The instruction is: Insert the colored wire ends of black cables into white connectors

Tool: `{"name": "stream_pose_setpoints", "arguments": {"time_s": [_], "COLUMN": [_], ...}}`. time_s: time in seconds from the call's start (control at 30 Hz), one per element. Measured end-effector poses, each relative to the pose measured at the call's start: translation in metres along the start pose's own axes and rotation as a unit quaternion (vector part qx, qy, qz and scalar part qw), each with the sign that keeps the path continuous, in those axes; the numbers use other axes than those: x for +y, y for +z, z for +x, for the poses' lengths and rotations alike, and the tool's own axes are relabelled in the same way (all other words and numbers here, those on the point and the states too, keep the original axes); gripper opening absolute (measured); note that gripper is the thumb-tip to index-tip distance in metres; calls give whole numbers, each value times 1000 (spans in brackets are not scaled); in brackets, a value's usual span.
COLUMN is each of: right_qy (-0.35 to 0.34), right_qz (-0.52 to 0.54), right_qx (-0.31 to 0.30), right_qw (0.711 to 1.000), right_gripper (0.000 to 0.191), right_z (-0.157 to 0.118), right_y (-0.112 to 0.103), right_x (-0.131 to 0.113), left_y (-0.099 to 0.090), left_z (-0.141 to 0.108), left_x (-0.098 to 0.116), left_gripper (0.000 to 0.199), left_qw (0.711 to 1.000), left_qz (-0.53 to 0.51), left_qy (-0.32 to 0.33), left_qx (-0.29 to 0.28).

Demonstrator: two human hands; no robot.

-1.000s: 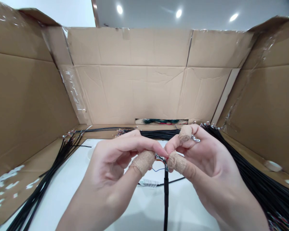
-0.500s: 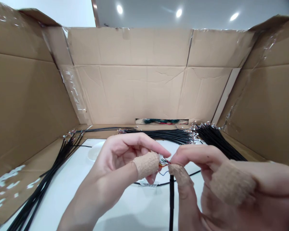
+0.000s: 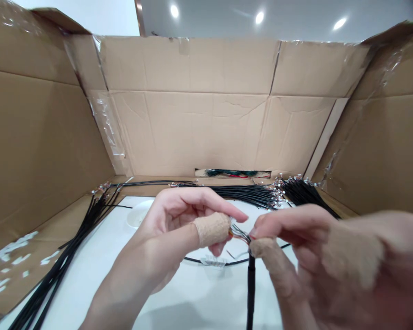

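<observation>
My left hand [image 3: 189, 224], its thumb wrapped in tan tape, pinches a small white connector [image 3: 232, 223] that mostly hides between thumb and index finger. Thin coloured wires [image 3: 240, 233] run from it to the end of a black cable [image 3: 251, 284], which hangs down toward me. At the point where the wires enter the cable, my right hand [image 3: 306, 256] is closed, thumb and index fingertips on the wires. Tape covers fingers of this hand too, and part of it is smeared by motion.
Bundles of black cables lie at the left [image 3: 79, 238], the back [image 3: 241, 192] and the right [image 3: 306, 195]. Another cable [image 3: 232, 263] with a clear tag crosses the white table [image 3: 192, 298]. White scraps [image 3: 10, 252] lie on cardboard at left. Cardboard walls [image 3: 206, 123] enclose the area.
My right hand has shifted slightly right, and the cable's upper end has moved with it. More of the coloured wires shows between my hands. The view has shifted a little.
</observation>
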State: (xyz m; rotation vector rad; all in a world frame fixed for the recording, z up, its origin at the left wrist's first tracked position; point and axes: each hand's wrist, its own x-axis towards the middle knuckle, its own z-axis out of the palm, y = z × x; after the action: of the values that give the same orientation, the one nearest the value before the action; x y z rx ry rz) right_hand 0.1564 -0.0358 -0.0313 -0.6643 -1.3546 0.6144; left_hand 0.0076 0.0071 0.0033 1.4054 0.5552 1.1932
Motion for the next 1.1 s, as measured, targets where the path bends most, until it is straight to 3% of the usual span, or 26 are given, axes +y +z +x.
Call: {"name": "stream_pose_setpoints", "arguments": {"time_s": [0.1, 0.23, 0.33, 0.57, 0.7, 0.8, 0.93, 1.0, 1.1], "right_qy": [19, 112, 116, -10, -113, -190, -211, -208, -165], "right_qz": [89, 221, 233, 96, -35, -147, -254, -252, -135], "right_qx": [14, -75, -99, 27, 120, 121, 124, 120, 100], "right_qw": [996, 966, 960, 995, 986, 963, 936, 937, 972], "right_gripper": [37, 36, 37, 34, 34, 41, 44, 43, 36], "right_z": [12, 28, 35, 30, 21, 15, 11, 10, 12], "right_y": [-2, -7, -11, 3, 16, 19, 20, 21, 17], "right_x": [2, 8, 14, 19, 18, 16, 14, 13, 11], "left_y": [-8, -12, -12, -8, -5, -3, 1, 1, -1], "left_z": [14, 26, 27, 22, 19, 14, 10, 11, 12], "left_x": [-4, -12, -15, -12, -13, -12, -10, -9, -7], "left_gripper": [7, 1, 3, 6, 9, 12, 14, 14, 13], "left_qw": [999, 995, 990, 991, 997, 999, 999, 999, 999], "left_qz": [-29, -96, -135, -121, -58, -30, -20, -25, -45], "left_qy": [15, 9, 5, 30, 31, 26, 36, 33, 12], "left_qx": [-13, -29, -46, -49, -36, -24, 1, 6, 4]}}
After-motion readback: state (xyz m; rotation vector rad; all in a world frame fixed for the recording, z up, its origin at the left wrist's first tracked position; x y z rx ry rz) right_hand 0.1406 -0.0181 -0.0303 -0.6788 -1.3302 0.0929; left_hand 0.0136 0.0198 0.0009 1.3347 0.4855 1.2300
